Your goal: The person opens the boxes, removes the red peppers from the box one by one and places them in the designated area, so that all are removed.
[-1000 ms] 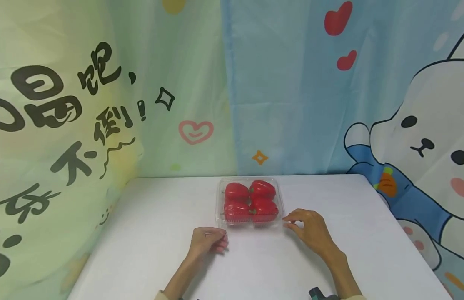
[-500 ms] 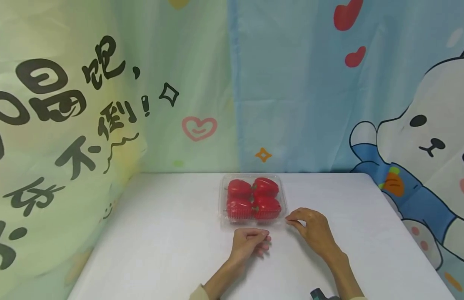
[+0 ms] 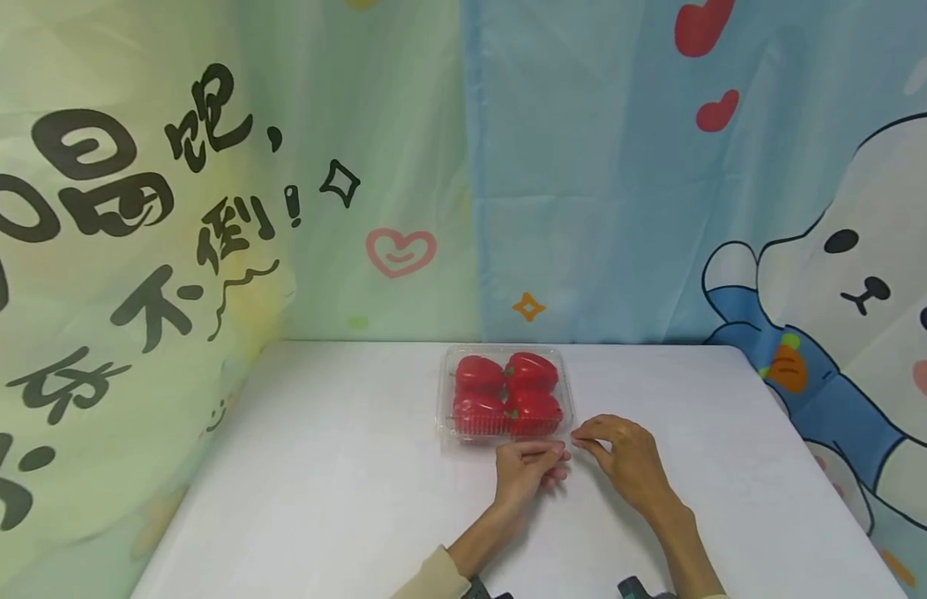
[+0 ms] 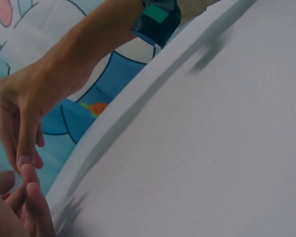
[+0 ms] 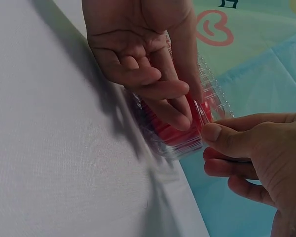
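A clear plastic clamshell box [image 3: 503, 393] is sitting on the white table [image 3: 321, 482], toward the far edge at about 12 o'clock from the person, and it is holding four red peppers [image 3: 507, 393] in a two-by-two block. Both hands are meeting at the box's near right corner, at roughly 5 o'clock from its middle. The left hand [image 3: 527, 472] is reaching in with its fingers curled, and in the right wrist view its fingertips [image 5: 180, 106] are pressing against the clear rim there — whether they are truly pinching it I cannot tell. The right hand [image 3: 624, 459] is lying just beside it at 3 o'clock, thumb and forefinger drawn together at the same corner, the other fingers loosely bent. A cartoon-printed cloth backdrop [image 3: 658, 191] is hanging behind the table.
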Motion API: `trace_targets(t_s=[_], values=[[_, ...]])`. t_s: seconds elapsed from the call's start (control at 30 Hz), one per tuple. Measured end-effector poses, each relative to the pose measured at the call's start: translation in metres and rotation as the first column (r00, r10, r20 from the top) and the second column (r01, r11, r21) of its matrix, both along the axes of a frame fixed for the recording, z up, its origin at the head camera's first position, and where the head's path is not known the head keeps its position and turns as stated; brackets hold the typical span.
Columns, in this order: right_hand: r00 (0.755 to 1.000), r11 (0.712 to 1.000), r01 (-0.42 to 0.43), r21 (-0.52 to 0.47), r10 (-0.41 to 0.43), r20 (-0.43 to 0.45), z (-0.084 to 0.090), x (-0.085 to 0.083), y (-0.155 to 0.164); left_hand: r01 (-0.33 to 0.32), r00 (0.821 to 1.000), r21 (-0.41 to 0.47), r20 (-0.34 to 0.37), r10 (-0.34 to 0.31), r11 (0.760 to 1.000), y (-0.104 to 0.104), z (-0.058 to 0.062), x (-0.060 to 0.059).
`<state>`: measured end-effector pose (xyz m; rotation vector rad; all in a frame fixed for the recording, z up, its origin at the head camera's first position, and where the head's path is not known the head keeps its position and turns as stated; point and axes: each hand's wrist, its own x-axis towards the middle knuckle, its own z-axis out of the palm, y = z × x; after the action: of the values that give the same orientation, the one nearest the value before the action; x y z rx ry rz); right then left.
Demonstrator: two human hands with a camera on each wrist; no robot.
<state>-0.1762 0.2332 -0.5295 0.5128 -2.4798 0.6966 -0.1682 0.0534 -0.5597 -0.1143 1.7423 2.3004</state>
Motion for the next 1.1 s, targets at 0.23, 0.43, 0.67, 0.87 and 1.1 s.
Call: trace_targets(t_s=[0.23, 0.43, 0.67, 0.87, 1.1], values=[[1.000, 1.000, 0.016, 0.016, -0.016, 0.000, -0.003, 0.000, 0.000, -0.030, 0.999, 0.041, -0.021, 0.031, 0.999, 0.013, -0.005, 0.001], [1.000, 0.999, 0.030, 0.025, -0.030, -0.009, -0.002, 0.002, 0.000, -0.057, 0.997, 0.055, -0.049, 0.060, 0.997, 0.021, -0.006, 0.001], [0.999, 1.000, 0.026, 0.017, -0.025, -0.027, -0.003, 0.004, -0.001, -0.111, 0.991, 0.042, -0.071, 0.114, 0.993, 0.025, -0.006, 0.000], [0.999, 1.000, 0.019, 0.014, -0.019, -0.032, -0.002, 0.004, -0.003, -0.130, 0.984, 0.043, -0.113, 0.134, 0.991, 0.025, -0.005, 0.001], [0.999, 1.000, 0.013, 0.020, -0.013, -0.041, -0.003, 0.002, -0.004, -0.154, 0.980, 0.047, -0.119, 0.158, 0.987, 0.027, -0.006, 0.000]])
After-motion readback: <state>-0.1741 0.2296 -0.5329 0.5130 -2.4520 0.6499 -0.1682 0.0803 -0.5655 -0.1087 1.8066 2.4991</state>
